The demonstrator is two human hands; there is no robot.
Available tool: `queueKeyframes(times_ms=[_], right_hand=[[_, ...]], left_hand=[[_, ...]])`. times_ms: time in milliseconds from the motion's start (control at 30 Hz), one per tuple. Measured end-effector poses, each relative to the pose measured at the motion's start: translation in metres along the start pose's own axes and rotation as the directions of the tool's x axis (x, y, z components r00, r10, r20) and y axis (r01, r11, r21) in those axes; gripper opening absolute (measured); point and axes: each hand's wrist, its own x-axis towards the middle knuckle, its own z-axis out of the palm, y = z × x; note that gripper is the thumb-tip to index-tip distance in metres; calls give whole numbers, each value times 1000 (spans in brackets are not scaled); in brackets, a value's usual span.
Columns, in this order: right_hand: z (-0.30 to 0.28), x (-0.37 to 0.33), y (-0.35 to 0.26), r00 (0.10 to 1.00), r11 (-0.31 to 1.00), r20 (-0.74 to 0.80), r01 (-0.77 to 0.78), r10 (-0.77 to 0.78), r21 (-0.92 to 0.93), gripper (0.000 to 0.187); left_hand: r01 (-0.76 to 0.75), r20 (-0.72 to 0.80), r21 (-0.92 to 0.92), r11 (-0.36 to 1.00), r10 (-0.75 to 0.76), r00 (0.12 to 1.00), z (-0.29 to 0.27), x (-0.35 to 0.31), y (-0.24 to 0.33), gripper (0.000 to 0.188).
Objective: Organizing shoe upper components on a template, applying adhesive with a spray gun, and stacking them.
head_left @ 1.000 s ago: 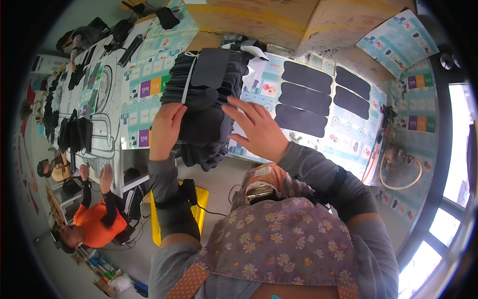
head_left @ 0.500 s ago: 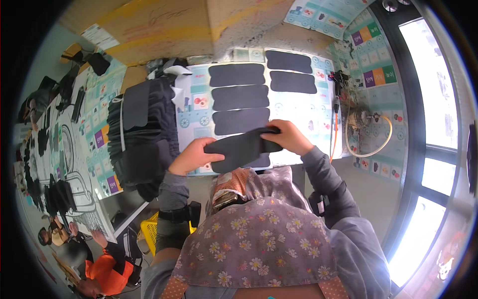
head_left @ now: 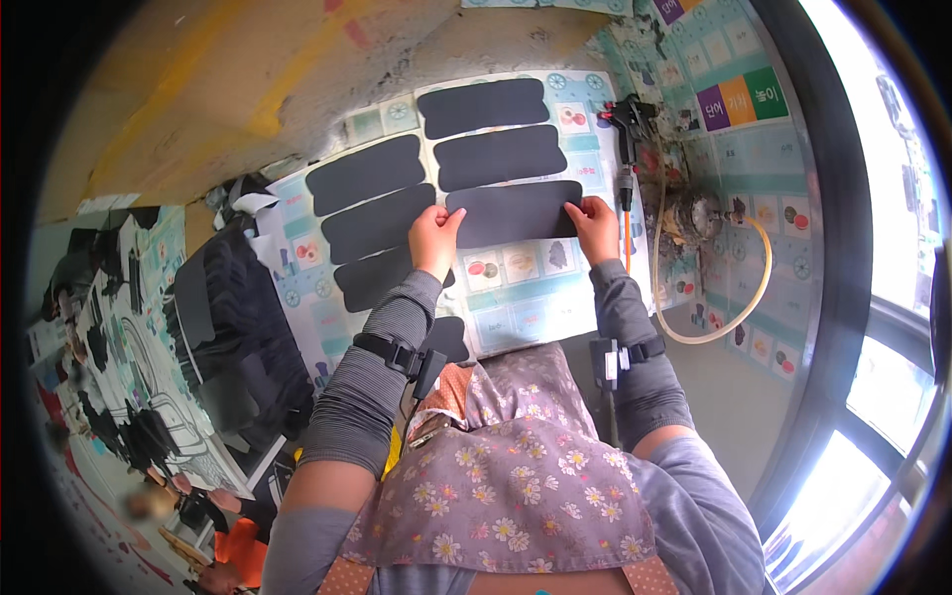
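Note:
A dark grey, flat rectangular panel with rounded corners [head_left: 516, 215] lies on the patterned sheet covering the table [head_left: 535, 307]. My left hand [head_left: 433, 241] pinches its left end between thumb and fingers. At the opposite end, my right hand [head_left: 596, 230] grips the right edge the same way. Two similar panels [head_left: 501, 157] are laid out just beyond it in the same column. Several more form the column on the left [head_left: 367, 176], the nearest ones partly hidden by my left hand and forearm.
A thick stack of dark panels [head_left: 248, 327] stands left of the sheet. Cardboard [head_left: 228, 89] rises behind the table. A black spray gun [head_left: 630, 119] with an orange hose hangs at the right, near a pale looped hose [head_left: 759, 288]. A person in orange [head_left: 238, 550] sits lower left.
The panel, held bent near the table's front edge before, is now flat in the right column. Both hands moved away from me with it, and the view shifted right.

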Motion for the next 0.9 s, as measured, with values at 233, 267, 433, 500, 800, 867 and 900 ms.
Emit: queueKeyframes(times_ms=[233, 267, 433, 500, 800, 867, 900], right_hand=[[15, 22, 7, 999, 991, -32, 22, -26, -133, 25], [16, 22, 9, 999, 990, -27, 20, -24, -138, 24], [20, 21, 8, 994, 975, -25, 98, -105, -199, 22], [21, 20, 6, 992, 962, -13, 115, -122, -249, 22], [18, 0, -7, 895, 693, 42, 372, -443, -618, 42], [20, -8, -2, 848, 534, 155, 449, -506, -716, 39], [19, -15, -9, 843, 535, 163, 462, -512, -707, 39]], left_hand=[[64, -95, 120, 991, -53, 994, 19, -4, 6, 26], [52, -104, 158, 986, -36, 994, 20, -4, 8, 26], [28, -133, 177, 984, -4, 991, 23, -5, 2, 25], [-12, -152, 196, 980, 43, 987, 23, -4, -1, 24], [-537, 208, 696, 476, 583, 786, 14, -10, 3, 42], [-559, 261, 683, 470, 558, 788, 5, -19, 1, 39], [-568, 308, 677, 468, 521, 796, -6, -26, 4, 36]])
